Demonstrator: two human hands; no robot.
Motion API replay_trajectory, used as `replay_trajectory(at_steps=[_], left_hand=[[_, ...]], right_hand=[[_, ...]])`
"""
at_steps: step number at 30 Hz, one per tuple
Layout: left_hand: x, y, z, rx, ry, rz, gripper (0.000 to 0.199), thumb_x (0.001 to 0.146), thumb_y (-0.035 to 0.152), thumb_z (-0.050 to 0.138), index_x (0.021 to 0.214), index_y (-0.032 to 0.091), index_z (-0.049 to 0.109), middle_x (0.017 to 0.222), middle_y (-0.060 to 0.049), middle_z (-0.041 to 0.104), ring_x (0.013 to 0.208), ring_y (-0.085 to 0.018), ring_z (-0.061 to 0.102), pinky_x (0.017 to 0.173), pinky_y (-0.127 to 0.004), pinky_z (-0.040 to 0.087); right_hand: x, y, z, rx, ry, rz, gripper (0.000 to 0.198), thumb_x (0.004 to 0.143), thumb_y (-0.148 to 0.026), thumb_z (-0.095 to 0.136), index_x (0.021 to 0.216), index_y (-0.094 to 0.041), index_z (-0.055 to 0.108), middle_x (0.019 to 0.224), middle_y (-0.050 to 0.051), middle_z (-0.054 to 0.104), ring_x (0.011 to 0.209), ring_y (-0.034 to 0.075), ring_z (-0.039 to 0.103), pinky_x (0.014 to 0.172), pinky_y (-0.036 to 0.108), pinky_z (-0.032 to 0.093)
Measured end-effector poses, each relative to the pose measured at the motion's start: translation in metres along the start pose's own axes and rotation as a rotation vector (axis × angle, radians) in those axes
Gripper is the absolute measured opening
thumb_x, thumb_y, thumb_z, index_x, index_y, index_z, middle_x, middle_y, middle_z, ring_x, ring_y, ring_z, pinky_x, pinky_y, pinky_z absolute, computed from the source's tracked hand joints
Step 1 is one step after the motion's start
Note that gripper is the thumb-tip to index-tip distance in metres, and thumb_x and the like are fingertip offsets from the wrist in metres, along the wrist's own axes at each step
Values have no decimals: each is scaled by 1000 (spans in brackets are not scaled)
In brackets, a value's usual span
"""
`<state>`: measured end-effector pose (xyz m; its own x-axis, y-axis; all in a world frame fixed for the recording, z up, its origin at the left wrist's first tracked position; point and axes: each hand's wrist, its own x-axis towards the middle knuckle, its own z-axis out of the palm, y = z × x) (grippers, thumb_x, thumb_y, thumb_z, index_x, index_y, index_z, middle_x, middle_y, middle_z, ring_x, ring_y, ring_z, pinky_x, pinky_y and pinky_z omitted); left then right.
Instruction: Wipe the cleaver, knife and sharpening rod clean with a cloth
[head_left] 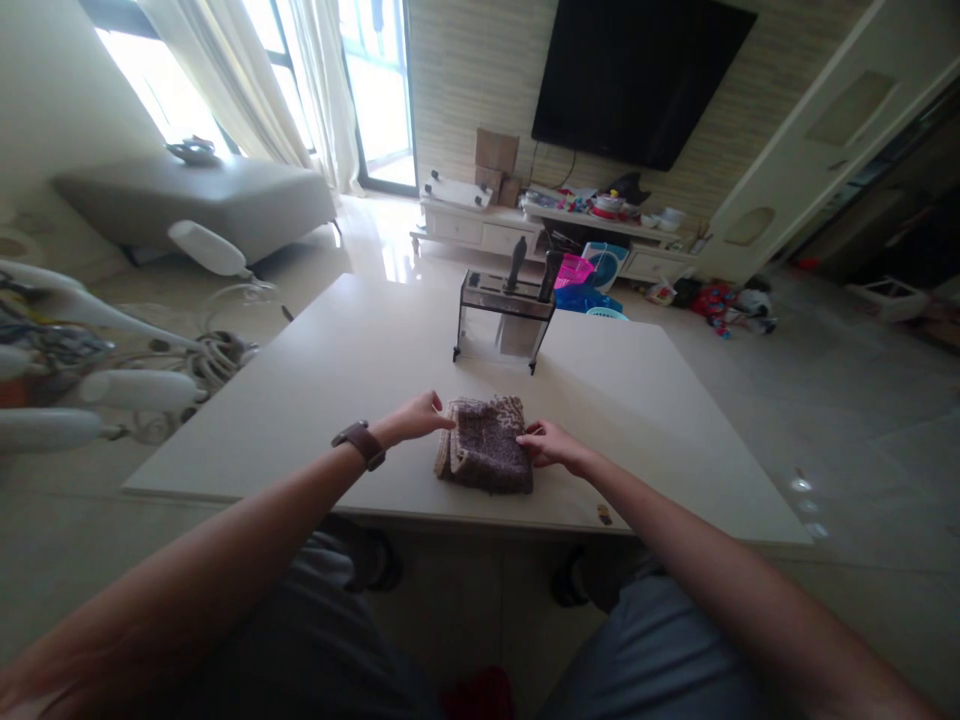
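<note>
A folded knitted cloth (491,450), dark purple-brown with beige patterned parts, lies near the front edge of the white table (322,370). At its left side is my left hand (412,416), a brown-strapped watch (360,443) on the wrist. The thumb reaches the cloth's edge and stands apart from the raised fingers. My right hand (551,443) pinches the cloth's right edge, its fingertips on the fabric. Behind the cloth stands a clear knife holder (499,335) with black-handled knives (517,265) in it.
A small yellow and dark item (604,515) lies by the table's front edge on the right. White lamp-like parts and cables (217,350) sit off the left side. Beyond the table are a pink basket (574,270), a TV cabinet (480,230) and a grey bench (225,200).
</note>
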<state>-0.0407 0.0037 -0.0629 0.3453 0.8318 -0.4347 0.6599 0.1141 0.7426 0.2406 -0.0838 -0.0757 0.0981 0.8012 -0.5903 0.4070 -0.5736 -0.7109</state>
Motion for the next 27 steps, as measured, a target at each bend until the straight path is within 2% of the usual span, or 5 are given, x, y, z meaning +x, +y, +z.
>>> replay_trajectory(at_steps=[4,6,11,17,27], left_hand=[[-15,10,23,-50,-292,-95,46,73,59,73,68,14,62,65,-11,68,61,-22,65,56,-31,51],[-19,14,36,-71,-313,-37,33,69,44,76,63,16,59,57,-7,64,54,-19,61,52,-29,48],[-16,18,41,-143,-100,294,18,67,19,66,63,19,49,59,1,55,57,-13,53,52,-23,40],[-10,1,25,70,-16,61,51,63,12,65,109,19,45,73,2,56,67,-18,58,53,-25,42],[-4,3,28,16,-3,356,61,68,9,54,127,23,45,100,-3,56,72,-15,55,57,-24,43]], right_hand=[[-2,7,8,85,-6,0,36,81,-37,82,99,-18,57,86,6,71,75,18,69,61,28,60],[-2,11,12,112,7,-5,36,81,-37,81,97,-18,56,89,6,70,76,18,69,60,27,60],[-1,20,21,162,58,-31,43,81,-46,81,100,-21,51,94,6,70,77,17,68,57,25,58],[-1,17,27,177,16,-4,56,76,-50,85,106,-20,49,89,7,71,66,18,69,54,29,60],[-1,23,41,326,-53,3,69,67,-37,93,116,-19,48,100,8,74,71,21,74,57,33,63]])
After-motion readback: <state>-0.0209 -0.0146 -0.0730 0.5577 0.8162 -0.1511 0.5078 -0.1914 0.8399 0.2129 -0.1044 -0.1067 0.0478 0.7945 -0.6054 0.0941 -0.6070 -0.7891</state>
